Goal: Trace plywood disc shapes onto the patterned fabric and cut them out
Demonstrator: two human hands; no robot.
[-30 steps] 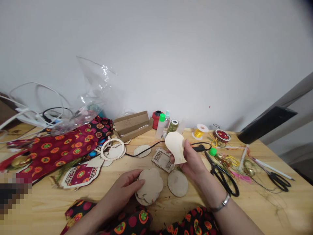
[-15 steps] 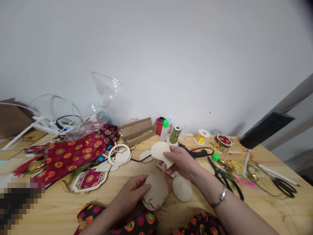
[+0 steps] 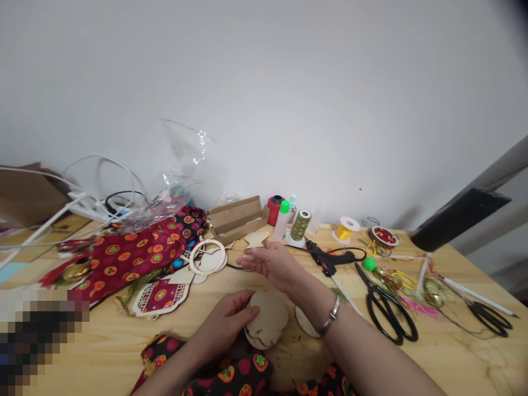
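Note:
My left hand [image 3: 231, 318] is closed on a pale scalloped wooden cutout [image 3: 268, 324], thumb on its face, low over the table's front part. Beyond it my right hand [image 3: 277, 265] reaches left with its fingers stretched out, and I see nothing gripped in it. Just past those fingers lies a pale shaped wooden piece [image 3: 256, 238]. Under my right wrist a round wooden disc [image 3: 306, 320] is partly hidden. Dark patterned fabric [image 3: 239, 374] bunches below both forearms.
Left are a wooden ring [image 3: 208, 242], a fabric-backed cutout [image 3: 161, 296] and red patterned cloth [image 3: 127, 256]. An open cardboard box [image 3: 238, 219], a thread cone [image 3: 301, 225] and a glue gun [image 3: 330, 257] stand behind. Black scissors [image 3: 385, 308] lie right.
My right hand has moved left and let go of the pale cutout, which now lies near the box. My left hand keeps the scalloped piece. The view has shifted slightly.

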